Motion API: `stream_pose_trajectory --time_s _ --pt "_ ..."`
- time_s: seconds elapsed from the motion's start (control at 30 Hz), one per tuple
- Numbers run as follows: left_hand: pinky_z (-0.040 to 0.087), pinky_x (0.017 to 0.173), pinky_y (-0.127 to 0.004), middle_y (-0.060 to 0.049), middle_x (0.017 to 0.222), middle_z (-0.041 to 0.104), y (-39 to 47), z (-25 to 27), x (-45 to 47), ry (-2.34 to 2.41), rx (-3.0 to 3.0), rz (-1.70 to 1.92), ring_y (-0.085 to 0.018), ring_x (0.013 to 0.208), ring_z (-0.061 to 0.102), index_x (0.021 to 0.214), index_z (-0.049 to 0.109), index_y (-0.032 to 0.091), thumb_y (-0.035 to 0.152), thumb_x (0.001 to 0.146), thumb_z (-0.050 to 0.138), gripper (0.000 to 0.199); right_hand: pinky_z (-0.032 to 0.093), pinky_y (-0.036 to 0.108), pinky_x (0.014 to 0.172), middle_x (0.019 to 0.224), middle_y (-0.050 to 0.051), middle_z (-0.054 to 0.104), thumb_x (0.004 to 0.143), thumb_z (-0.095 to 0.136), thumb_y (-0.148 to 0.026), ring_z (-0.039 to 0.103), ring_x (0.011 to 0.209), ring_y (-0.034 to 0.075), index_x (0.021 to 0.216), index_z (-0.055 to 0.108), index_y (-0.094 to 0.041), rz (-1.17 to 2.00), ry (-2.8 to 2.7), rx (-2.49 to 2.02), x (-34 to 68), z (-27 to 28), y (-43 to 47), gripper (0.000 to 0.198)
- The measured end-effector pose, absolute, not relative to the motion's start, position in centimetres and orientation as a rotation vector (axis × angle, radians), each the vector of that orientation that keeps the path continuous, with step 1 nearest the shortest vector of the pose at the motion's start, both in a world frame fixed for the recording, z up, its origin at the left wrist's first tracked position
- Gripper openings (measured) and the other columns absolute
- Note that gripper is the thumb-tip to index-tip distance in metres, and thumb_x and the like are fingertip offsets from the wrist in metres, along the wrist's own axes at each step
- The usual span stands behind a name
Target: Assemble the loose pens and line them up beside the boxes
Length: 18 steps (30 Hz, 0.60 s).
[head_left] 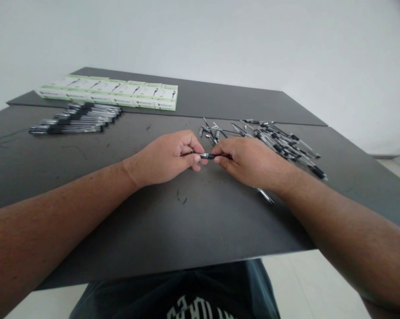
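Over the middle of the table, a pen (207,156) with a clear barrel and black parts lies level between my two hands. The thumb and fingers of my left hand (171,155) pinch its left end. My right hand (248,158) grips the other end, where the black part goes in among the fingers. Both ends of the pen are hidden inside the hands. Just behind and to the right of my right hand spreads a loose heap of pens (282,144) and pen parts. Below that hand a single pen end (265,196) sticks out.
A row of white and green boxes (120,94) with pen pictures stands at the back left. In front of it lie several pens (76,118) side by side. The dark grey table (173,226) has its near edge close to my lap, and a pale wall (200,40) rises behind.
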<state>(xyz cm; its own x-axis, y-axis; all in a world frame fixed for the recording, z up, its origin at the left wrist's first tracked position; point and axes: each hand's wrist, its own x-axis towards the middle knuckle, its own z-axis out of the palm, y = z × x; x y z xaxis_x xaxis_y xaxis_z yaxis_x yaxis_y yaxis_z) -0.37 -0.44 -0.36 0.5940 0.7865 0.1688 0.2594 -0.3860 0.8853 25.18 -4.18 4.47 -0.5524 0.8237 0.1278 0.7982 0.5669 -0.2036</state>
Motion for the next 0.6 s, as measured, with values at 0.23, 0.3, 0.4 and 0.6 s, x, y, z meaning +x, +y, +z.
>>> stream_pose_trajectory --time_s 0.23,0.3,0.4,0.6 --pt "0.069 0.085 -0.036 -0.002 0.093 0.09 -0.63 0.13 -0.4 0.853 1.939 0.704 -0.023 0.092 0.089 0.104 0.065 0.026 0.029 0.095 0.073 0.013 0.045 0.032 0.081 0.103 0.006 0.086 0.11 0.067 -0.024 0.071 0.09 0.022 0.118 0.087 -0.023 0.2 -2.585 -1.323 25.22 4.26 -4.13 0.022" --pt "0.069 0.086 -0.036 -0.002 0.093 0.09 -0.62 0.12 -0.44 0.861 1.94 0.708 -0.023 0.092 0.089 0.104 0.065 0.026 0.03 0.095 0.074 0.013 0.045 0.032 0.08 0.102 0.005 0.086 0.109 0.067 -0.024 0.071 0.089 0.022 0.117 0.087 -0.024 0.206 -2.581 -1.327 25.18 4.27 -4.12 0.021" --pt "0.069 0.087 -0.037 -0.003 0.095 0.091 -0.58 -0.04 -0.51 0.852 1.948 0.716 -0.023 0.093 0.089 0.106 0.065 0.026 0.031 0.095 0.074 0.014 0.045 0.033 0.081 0.103 0.006 0.086 0.109 0.068 -0.024 0.072 0.09 0.023 0.116 0.087 -0.023 0.199 -2.58 -1.33 25.1 4.18 -4.09 0.02" --pt "0.064 0.086 -0.036 -0.002 0.097 0.09 -0.9 0.27 -0.51 0.892 2.112 0.699 -0.024 0.095 0.088 0.106 0.067 0.026 0.035 0.097 0.07 0.013 0.047 0.034 0.083 0.106 0.007 0.087 0.109 0.067 -0.025 0.074 0.093 0.024 0.119 0.086 -0.022 0.212 -2.583 -1.316 24.99 3.72 -4.07 0.022"
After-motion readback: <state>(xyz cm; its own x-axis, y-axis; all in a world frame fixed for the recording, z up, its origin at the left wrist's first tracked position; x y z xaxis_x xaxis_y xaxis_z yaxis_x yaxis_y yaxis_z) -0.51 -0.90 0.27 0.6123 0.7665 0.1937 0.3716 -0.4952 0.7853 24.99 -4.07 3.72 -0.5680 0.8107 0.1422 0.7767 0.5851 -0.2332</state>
